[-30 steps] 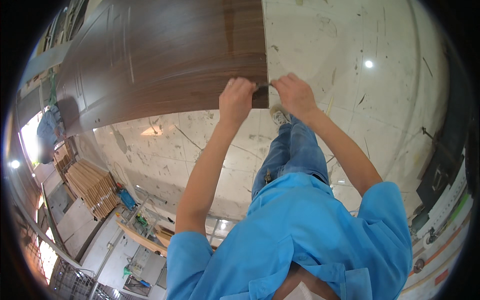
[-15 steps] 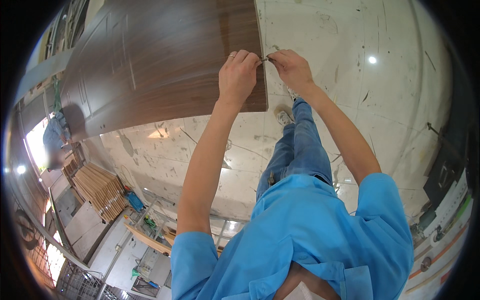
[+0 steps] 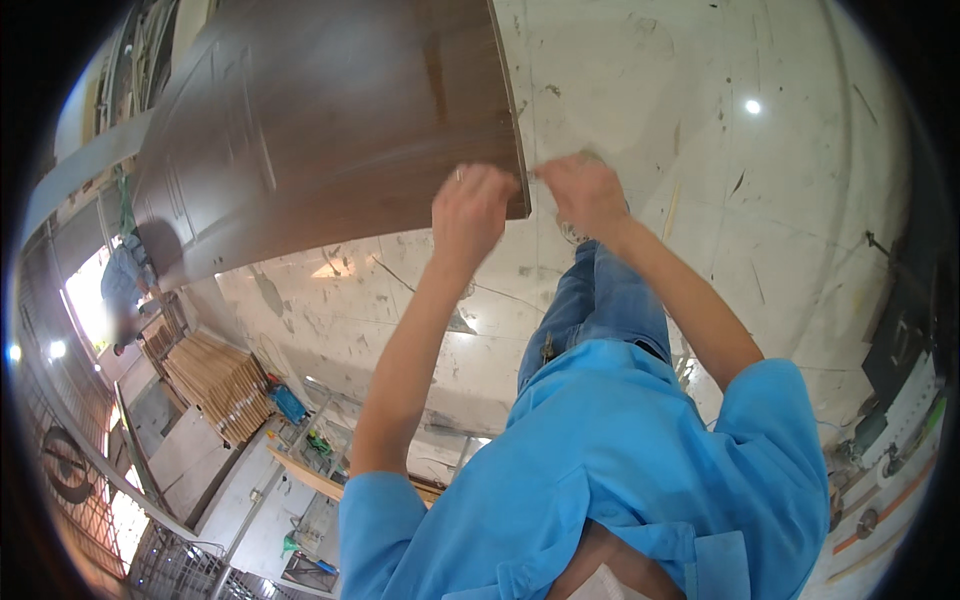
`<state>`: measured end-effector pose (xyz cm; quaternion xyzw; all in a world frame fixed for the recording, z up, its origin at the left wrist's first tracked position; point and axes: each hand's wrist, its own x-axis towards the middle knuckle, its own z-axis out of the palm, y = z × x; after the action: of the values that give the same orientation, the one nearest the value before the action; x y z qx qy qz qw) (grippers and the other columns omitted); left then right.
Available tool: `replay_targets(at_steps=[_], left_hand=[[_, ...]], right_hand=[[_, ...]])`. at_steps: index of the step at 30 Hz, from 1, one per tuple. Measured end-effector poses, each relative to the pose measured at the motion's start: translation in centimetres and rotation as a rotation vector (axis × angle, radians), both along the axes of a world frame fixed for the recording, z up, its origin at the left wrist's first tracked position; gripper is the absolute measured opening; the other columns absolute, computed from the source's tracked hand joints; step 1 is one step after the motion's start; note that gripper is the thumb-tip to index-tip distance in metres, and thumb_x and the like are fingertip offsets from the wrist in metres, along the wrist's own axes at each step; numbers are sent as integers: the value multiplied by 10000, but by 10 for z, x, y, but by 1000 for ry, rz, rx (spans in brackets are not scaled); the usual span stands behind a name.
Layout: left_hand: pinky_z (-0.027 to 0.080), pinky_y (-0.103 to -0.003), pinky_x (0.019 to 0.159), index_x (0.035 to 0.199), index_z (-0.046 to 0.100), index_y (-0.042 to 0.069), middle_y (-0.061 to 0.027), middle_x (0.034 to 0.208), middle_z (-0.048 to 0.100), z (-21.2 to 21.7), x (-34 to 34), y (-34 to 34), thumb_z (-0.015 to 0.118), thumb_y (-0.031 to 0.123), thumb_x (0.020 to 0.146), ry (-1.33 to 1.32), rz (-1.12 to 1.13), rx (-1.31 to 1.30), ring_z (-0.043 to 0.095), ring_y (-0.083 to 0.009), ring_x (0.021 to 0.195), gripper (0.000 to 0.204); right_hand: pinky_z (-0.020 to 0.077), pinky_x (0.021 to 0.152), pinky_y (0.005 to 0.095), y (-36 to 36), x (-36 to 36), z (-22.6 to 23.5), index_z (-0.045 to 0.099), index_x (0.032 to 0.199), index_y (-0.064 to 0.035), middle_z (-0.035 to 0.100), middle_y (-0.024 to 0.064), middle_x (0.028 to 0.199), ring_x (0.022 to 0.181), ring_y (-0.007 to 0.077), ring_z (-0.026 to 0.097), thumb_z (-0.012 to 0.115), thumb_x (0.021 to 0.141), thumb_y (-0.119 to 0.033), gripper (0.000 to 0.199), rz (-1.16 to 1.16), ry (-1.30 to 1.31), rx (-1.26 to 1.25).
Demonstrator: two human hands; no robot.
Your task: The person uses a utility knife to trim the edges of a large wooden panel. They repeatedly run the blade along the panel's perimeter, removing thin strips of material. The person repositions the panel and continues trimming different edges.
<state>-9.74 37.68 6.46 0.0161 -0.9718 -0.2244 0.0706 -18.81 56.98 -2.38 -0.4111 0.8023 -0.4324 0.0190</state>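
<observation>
Looking from the left edge, you had a stack of pale wooden boards (image 3: 215,385) lying low on the floor beside a blue container (image 3: 290,403), well apart from your hands. Above them, a large dark brown wooden door panel (image 3: 330,130) filled the upper left, its moulded face toward you and its lower right corner reaching to your hands. Your left hand (image 3: 472,208) was at that corner, fingers curled together against the panel's bottom edge; motion blur hid whether they truly clamped it, so I cannot tell how firm the hold was. Just beside it, your right hand (image 3: 585,190) sat at the same corner on the panel's right edge, fingers bunched together and touching the wood or something thin at its edge; the blur kept that unclear. Below your hands ran your blue jeans (image 3: 600,310) and bright blue shirt (image 3: 620,470). Behind everything, the scuffed pale concrete floor (image 3: 760,200) spread to the right, with dark machinery (image 3: 905,350) at the far right rim.
</observation>
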Motion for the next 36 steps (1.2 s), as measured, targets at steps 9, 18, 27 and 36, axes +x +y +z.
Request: replay_targets(at_steps=[9, 18, 27, 36], left_hand=[[564, -474, 808, 906, 750, 119, -71, 907, 729, -3, 76, 18, 799, 125, 865, -450, -145, 89, 710, -328, 900, 64], [572, -355, 966, 1416, 650, 48, -96, 1172, 727, 3, -30, 36, 829, 52, 926, -76, 588, 1029, 709, -237, 1059, 521], [326, -526, 1291, 1606, 577, 216, -62, 1696, 495, -40, -179, -56, 655, 302, 1068, -133, 314, -145, 422, -350, 1569, 551], [289, -525, 1316, 1623, 559, 192, -71, 1711, 484, -49, -263, -134, 627, 273, 1097, -190, 450, -87, 380, -354, 1605, 537]], right_hand=[[580, 752, 480, 39, 74, 14, 754, 926, -71, 707, 99, 860, 889, 337, 722, 756, 894, -171, 105, 332, -123, 298], [505, 692, 316, 15, -31, 72, 754, 1051, -9, 691, 33, 818, 714, 127, 604, 747, 1024, -143, 137, -59, -982, -26], [502, 646, 285, -148, -370, 6, 690, 1080, -9, 709, 35, 845, 730, 91, 640, 724, 1038, -119, 123, -266, -897, -265], [538, 735, 441, -311, -615, -12, 751, 1322, -163, 716, 121, 797, 731, 326, 665, 667, 1063, -323, 316, -203, -207, -14]])
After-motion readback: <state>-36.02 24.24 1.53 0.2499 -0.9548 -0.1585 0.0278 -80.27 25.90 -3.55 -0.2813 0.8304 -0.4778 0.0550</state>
